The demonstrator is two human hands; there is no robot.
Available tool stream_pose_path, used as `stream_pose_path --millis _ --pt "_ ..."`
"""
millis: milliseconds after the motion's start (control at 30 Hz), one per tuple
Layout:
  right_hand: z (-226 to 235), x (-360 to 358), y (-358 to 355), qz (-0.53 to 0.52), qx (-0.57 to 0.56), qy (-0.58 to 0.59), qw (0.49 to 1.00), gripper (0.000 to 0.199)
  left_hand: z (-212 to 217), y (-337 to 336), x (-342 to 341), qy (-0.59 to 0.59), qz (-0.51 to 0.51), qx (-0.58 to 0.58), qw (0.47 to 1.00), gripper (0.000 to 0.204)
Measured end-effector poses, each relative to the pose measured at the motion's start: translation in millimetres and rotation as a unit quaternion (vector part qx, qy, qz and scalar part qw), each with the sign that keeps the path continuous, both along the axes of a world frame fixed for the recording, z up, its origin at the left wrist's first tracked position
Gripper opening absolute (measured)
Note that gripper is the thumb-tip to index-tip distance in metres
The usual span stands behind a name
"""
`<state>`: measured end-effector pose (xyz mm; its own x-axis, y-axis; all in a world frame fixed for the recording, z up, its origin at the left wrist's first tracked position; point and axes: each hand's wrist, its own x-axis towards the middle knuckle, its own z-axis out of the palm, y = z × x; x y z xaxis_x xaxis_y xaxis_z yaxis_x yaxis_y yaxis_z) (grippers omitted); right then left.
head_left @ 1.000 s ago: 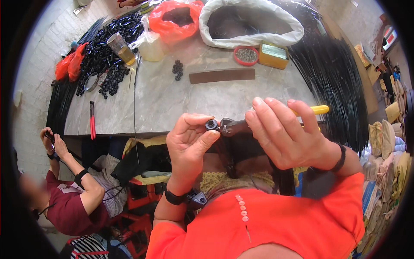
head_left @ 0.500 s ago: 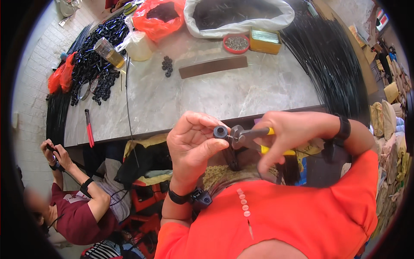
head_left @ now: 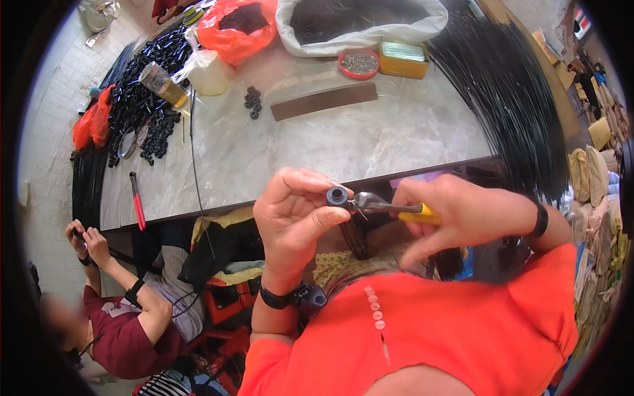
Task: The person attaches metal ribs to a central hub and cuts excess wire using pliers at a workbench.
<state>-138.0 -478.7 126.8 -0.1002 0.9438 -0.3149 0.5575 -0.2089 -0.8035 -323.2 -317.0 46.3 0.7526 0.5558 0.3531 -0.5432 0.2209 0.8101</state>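
Note:
Between thumb and fingers, my left hand [head_left: 297, 214] pinches a small black round fitting [head_left: 337, 196] with a hole through its middle. A thin wire end sticks out at its right side. My right hand [head_left: 456, 214] is wrapped round the yellow-and-black handles of a pair of pliers [head_left: 376, 202]. The jaws of the pliers meet the wire, right beside the fitting. Both hands are just off the near edge of the table, above my lap.
On the stone-topped table [head_left: 396, 142] lie a brown bar [head_left: 323, 101], a red dish of small metal pieces [head_left: 358, 64], a yellow box [head_left: 403, 59] and red-handled pliers [head_left: 137, 201]. Black rods [head_left: 502, 92] fill the right side, black parts the left. A co-worker [head_left: 125, 317] sits at left.
The pliers have turned so their handles are closer together and more in line with the wire. My right hand has shifted slightly right. My left hand keeps hold of the fitting.

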Motion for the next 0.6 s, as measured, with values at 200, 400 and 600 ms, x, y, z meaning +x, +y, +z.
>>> stream_pose_path --millis 200,400,600 --pt "-24.2 2.5 7.8 -0.062 -0.160 0.237 0.956 0.040 2.2 -3.9 4.0 0.009 -0.013 0.003 1.000 0.030" --pt "-29.9 4.4 -2.3 -0.056 0.456 -0.434 0.775 0.056 2.6 -6.1 1.9 0.030 0.053 -0.010 0.998 0.030" --pt "-27.0 -8.4 -30.7 -0.100 0.182 -0.258 0.944 0.039 2.7 -10.1 1.9 0.060 0.053 0.006 0.997 0.030"
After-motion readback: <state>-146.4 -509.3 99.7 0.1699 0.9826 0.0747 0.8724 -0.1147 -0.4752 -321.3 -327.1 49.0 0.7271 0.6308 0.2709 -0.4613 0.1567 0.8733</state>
